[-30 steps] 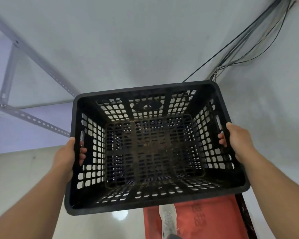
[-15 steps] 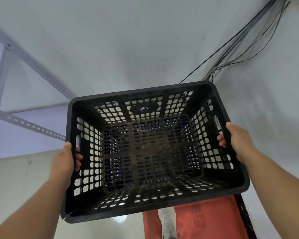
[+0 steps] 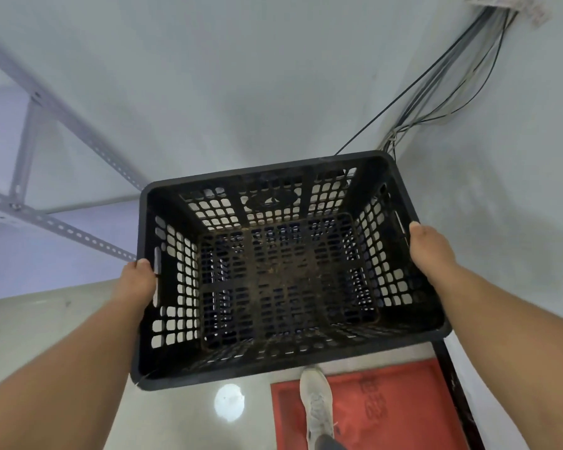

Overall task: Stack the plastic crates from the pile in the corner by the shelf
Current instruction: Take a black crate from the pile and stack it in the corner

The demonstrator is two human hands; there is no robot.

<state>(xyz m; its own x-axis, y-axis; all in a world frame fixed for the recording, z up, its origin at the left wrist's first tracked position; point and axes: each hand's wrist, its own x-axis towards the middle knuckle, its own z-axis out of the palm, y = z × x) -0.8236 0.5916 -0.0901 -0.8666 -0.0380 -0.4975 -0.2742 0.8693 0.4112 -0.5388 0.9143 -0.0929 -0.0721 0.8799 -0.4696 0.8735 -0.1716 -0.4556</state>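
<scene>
A black perforated plastic crate (image 3: 286,274) with a dirty grid floor hangs in the air in front of me, open side up. My left hand (image 3: 137,280) grips its left side at the handle slot. My right hand (image 3: 431,251) grips the right side at the rim. Through the holes in the crate's floor I see dark blue patches below; what they belong to I cannot tell. The crate stands close to the room's corner.
A grey slotted-angle metal shelf frame (image 3: 62,228) stands at the left. Cables (image 3: 436,102) run down the wall corner at the upper right. A red mat (image 3: 387,404) with a black edge lies on the floor, with my shoe (image 3: 316,401) on it.
The crate has moved down and slightly right, toward the corner. On both hands the fingertips that showed inside the crate walls are no longer visible.
</scene>
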